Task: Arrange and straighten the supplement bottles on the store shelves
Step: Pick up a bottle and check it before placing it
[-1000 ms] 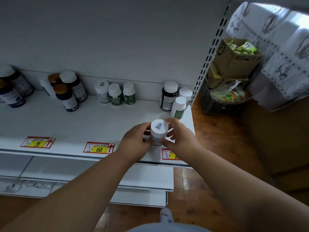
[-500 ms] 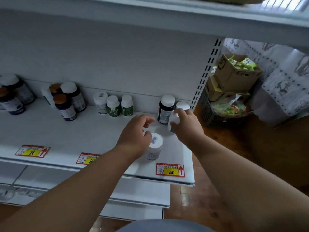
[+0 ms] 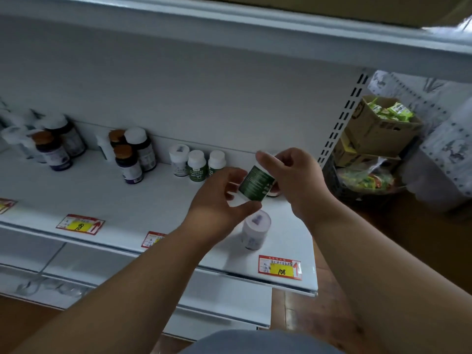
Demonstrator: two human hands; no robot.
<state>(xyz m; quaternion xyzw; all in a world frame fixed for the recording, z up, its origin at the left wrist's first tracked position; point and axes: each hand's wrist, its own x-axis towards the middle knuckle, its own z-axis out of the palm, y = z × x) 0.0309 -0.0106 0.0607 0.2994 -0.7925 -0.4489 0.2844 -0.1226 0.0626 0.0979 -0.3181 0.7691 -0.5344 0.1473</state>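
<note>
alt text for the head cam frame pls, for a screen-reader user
Both hands, left hand and right hand, hold a tilted green-label bottle above a white shelf. A white bottle stands below them near the front edge; more bottles line the back.

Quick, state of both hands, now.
Left hand: holds the green-labelled bottle at its lower end.
Right hand: grips the same bottle's top.

A: Both hands on one green-label bottle (image 3: 256,184), tilted, above the shelf (image 3: 107,200). Right hand (image 3: 293,180) grips the cap end, left hand (image 3: 219,200) the base.

B: White bottle (image 3: 255,229) upright near the shelf's front right corner, behind the 108 price tag (image 3: 279,267).
</note>
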